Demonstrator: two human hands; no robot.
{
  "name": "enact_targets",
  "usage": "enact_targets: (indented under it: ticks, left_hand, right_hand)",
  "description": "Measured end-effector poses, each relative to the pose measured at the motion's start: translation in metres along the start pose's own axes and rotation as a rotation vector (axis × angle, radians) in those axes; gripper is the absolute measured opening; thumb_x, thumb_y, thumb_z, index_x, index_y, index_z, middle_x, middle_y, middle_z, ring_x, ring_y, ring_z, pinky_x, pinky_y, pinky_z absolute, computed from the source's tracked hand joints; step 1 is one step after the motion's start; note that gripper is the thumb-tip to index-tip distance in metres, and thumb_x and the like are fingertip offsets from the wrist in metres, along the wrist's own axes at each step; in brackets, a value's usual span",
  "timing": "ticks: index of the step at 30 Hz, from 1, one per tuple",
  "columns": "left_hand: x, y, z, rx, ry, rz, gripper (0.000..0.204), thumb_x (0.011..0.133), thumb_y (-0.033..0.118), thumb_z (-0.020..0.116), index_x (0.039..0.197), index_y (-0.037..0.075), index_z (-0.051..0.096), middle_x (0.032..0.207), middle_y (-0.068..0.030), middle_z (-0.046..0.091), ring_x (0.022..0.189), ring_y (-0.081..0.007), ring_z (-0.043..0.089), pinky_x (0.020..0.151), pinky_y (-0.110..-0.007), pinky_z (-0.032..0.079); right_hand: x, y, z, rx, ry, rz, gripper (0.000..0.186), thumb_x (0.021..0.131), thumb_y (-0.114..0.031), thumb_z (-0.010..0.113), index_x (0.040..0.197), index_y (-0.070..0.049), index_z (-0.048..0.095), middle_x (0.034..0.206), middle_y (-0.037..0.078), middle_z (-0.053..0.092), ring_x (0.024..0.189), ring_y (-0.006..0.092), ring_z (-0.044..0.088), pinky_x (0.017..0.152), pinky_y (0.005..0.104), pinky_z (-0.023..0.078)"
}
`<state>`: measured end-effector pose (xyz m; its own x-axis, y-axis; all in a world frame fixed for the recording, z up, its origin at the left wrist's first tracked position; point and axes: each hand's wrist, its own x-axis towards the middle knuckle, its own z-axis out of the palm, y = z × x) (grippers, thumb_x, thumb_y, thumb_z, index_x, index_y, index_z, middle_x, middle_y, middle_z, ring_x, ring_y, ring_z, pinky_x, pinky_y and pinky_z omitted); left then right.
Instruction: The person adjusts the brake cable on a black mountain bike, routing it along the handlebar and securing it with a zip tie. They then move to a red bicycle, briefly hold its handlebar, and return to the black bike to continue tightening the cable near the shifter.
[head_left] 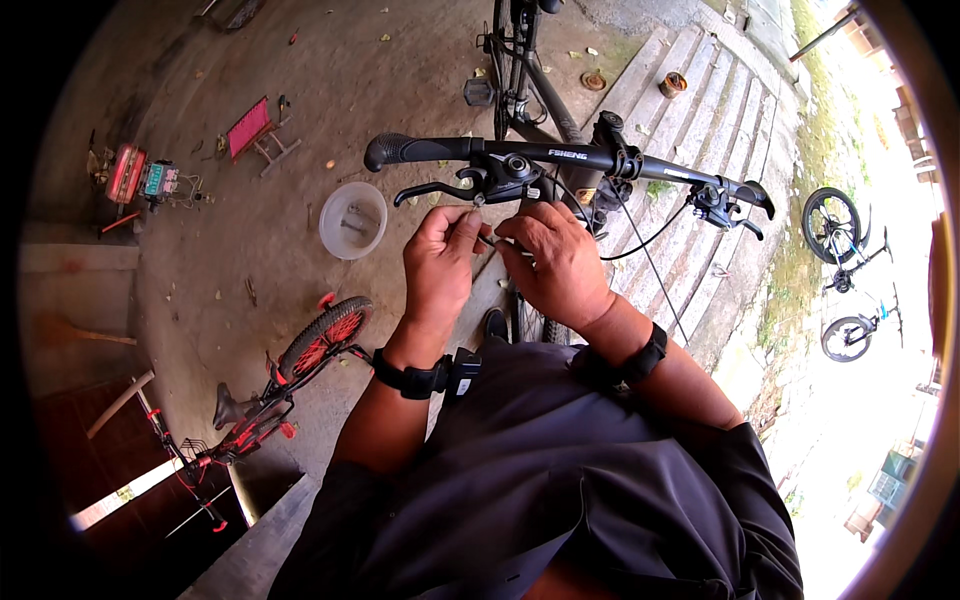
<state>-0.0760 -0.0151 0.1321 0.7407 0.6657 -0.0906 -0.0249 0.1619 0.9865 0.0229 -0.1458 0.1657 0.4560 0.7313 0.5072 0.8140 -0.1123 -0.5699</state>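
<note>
A: Cable step? Left hand (440,262) and right hand (556,262) both pinch the thin cable (500,240) just under the shifter (505,175) on the handlebar (560,155).

B: Looks like it; next probably needs steady threading.

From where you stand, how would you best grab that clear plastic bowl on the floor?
Probably by the rim of the clear bowl, from straight above. It sits upright and open on the concrete floor, apart from both hands, with small metal parts inside; a level pinch of the thin edge should keep them from spilling.
</note>
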Motion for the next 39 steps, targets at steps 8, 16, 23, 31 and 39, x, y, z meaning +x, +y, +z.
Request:
enact_targets:
  ticks: [8,16,23,31,39]
  left_hand:
    - [0.003,-0.006,-0.002,0.007,0.013,0.043,0.008,0.100,0.009,0.063,0.100,0.001,0.064,0.088,-0.0009,0.065,0.081,-0.0060,0.057,0.074,-0.021,0.047]
    - [-0.001,0.015,-0.006,0.082,-0.014,-0.052,0.011,0.100,0.014,0.064,0.102,0.003,0.066,0.088,0.0031,0.064,0.080,-0.0029,0.054,0.067,-0.020,0.041]
    - [0.000,0.016,-0.013,-0.124,0.018,-0.174,0.019,0.102,0.025,0.062,0.098,0.007,0.064,0.089,0.0000,0.068,0.078,-0.0064,0.060,0.068,-0.022,0.044]
    - [0.014,0.022,-0.033,-0.242,0.060,-0.263,0.025,0.101,0.035,0.062,0.103,0.010,0.064,0.093,-0.0013,0.070,0.080,-0.0110,0.064,0.067,-0.025,0.042]
    - [0.031,0.022,-0.044,-0.191,0.161,-0.158,0.021,0.103,0.029,0.059,0.105,0.009,0.062,0.090,-0.0029,0.070,0.076,-0.0111,0.065,0.061,-0.023,0.043]
  right_hand:
    - [0.000,0.007,0.020,0.403,-0.194,0.427,0.018,0.089,-0.015,0.071,0.098,-0.001,0.065,0.086,0.016,0.068,0.077,0.0313,0.068,0.070,0.0379,0.054]
    - [0.005,0.007,0.025,0.654,-0.345,0.596,0.022,0.100,-0.016,0.062,0.113,0.001,0.064,0.087,0.000,0.064,0.075,0.0075,0.059,0.069,0.0261,0.051]
    - [0.008,-0.001,0.013,0.882,-0.319,0.780,0.021,0.099,-0.013,0.063,0.117,-0.003,0.066,0.083,0.001,0.063,0.070,0.0085,0.057,0.065,0.0261,0.050]
    - [0.008,0.004,0.018,1.217,-0.271,0.974,0.025,0.102,-0.018,0.061,0.122,-0.004,0.067,0.080,-0.004,0.058,0.071,0.0060,0.052,0.064,0.0224,0.047]
    - [0.015,0.001,0.013,1.095,-0.295,0.963,0.020,0.099,-0.016,0.064,0.111,0.001,0.067,0.085,0.003,0.065,0.069,0.0090,0.060,0.063,0.0245,0.051]
